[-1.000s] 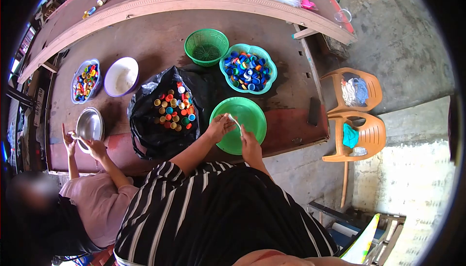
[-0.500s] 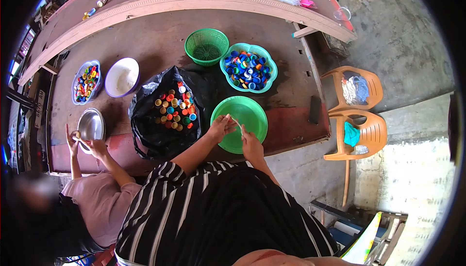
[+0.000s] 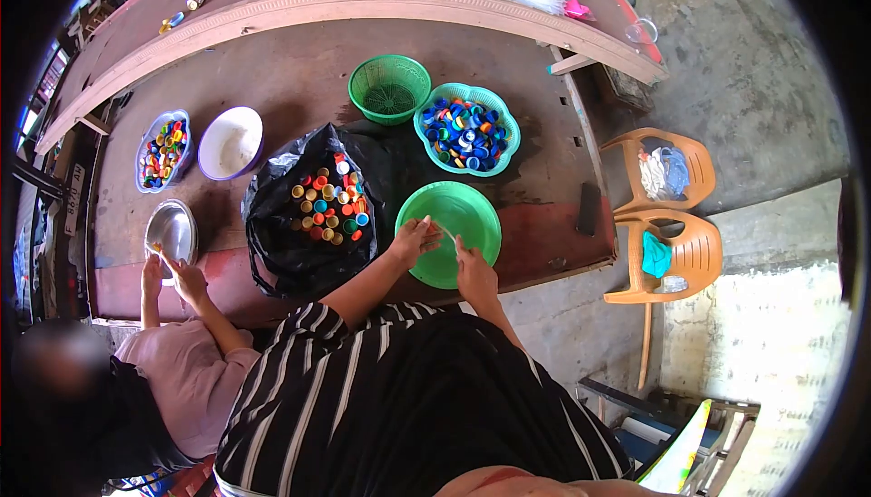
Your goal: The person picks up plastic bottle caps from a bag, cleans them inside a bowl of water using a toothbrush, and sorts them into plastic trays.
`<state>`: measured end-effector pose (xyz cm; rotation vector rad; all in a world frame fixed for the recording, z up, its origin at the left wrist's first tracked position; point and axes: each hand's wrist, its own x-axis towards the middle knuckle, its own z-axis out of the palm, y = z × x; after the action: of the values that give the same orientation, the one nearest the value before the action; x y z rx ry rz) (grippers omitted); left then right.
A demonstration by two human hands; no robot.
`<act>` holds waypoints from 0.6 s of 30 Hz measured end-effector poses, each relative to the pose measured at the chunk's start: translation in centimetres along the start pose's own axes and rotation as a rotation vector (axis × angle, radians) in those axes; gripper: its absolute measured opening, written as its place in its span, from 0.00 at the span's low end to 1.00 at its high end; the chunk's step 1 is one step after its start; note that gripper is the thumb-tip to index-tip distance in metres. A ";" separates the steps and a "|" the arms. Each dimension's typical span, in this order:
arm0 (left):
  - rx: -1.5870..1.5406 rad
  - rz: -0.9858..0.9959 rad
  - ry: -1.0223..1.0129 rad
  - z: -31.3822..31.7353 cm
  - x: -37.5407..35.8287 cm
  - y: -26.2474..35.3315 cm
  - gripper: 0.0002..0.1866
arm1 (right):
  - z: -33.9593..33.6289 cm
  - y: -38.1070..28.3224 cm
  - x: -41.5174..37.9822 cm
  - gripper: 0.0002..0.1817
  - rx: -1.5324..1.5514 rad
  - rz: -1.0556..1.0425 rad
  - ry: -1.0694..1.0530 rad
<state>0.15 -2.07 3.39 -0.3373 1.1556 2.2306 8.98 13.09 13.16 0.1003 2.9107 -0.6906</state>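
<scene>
Over the left part of a light green basin (image 3: pixel 463 261) my left hand (image 3: pixel 415 241) is closed in a pinch; what it holds is too small to name. My right hand (image 3: pixel 474 270), at the basin's lower right, is closed around a thin pale tool (image 3: pixel 453 238) whose tip points toward the left fingers. Left of the basin, a black plastic bag (image 3: pixel 272 252) lies open with many coloured bottle caps (image 3: pixel 328 207) in it. Behind the basin, a turquoise basket (image 3: pixel 510 125) holds mostly blue caps, beside a green mesh basket (image 3: pixel 390 89).
A co-worker (image 3: pixel 186 365) at the left works over a metal bowl (image 3: pixel 172 229). A white bowl (image 3: pixel 230 143) and a small basket of caps (image 3: pixel 164 151) stand behind it. A dark phone-like object (image 3: pixel 589 209) lies at the right edge; chairs (image 3: pixel 676 252) stand beyond.
My hands stay over the basin, the right one slightly lower. The co-worker's hands have moved lower and nearer the metal bowl's front edge.
</scene>
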 end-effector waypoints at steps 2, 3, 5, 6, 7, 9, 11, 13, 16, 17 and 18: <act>-0.005 -0.033 0.020 0.6 -0.5 0.2 0.17 | 0.4 0.8 0.3 0.25 -0.037 0.049 0.039; -0.007 -0.045 0.034 0.9 -0.6 0.3 0.17 | 0.1 0.5 0.2 0.25 -0.002 0.006 0.045; 0.003 0.009 0.033 1.0 -0.5 -0.2 0.17 | -0.4 -0.5 -0.5 0.25 0.077 -0.084 0.054; 0.012 0.048 0.033 0.4 0.0 -0.2 0.17 | -0.1 -0.2 -0.7 0.25 0.038 -0.055 0.041; 0.136 0.015 -0.030 -0.2 0.7 0.0 0.17 | 0.1 0.5 -0.4 0.25 -0.001 -0.037 0.038; 0.199 0.074 0.033 0.7 -0.5 0.6 0.16 | -0.5 1.5 1.1 0.24 -0.028 0.023 0.058; 0.446 0.222 0.087 1.7 -1.3 1.2 0.13 | -1.1 2.0 1.3 0.23 0.005 0.138 0.083; 0.966 0.605 0.004 0.1 -0.3 0.7 0.12 | -1.5 2.1 1.5 0.23 0.056 0.125 0.107; 1.153 0.762 -0.023 1.0 -0.9 1.4 0.11 | -0.5 4.4 1.1 0.23 0.024 0.077 0.095; 1.162 0.711 -0.008 1.8 -1.4 2.5 0.10 | -0.1 5.0 0.8 0.23 0.031 0.064 0.109; 1.168 0.655 0.007 2.3 -1.5 2.9 0.09 | 0.3 5.3 0.2 0.23 0.038 0.054 0.119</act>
<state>-0.32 -2.11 7.35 0.5845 2.5487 1.5658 9.30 17.70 10.55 0.2315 2.9954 -0.7557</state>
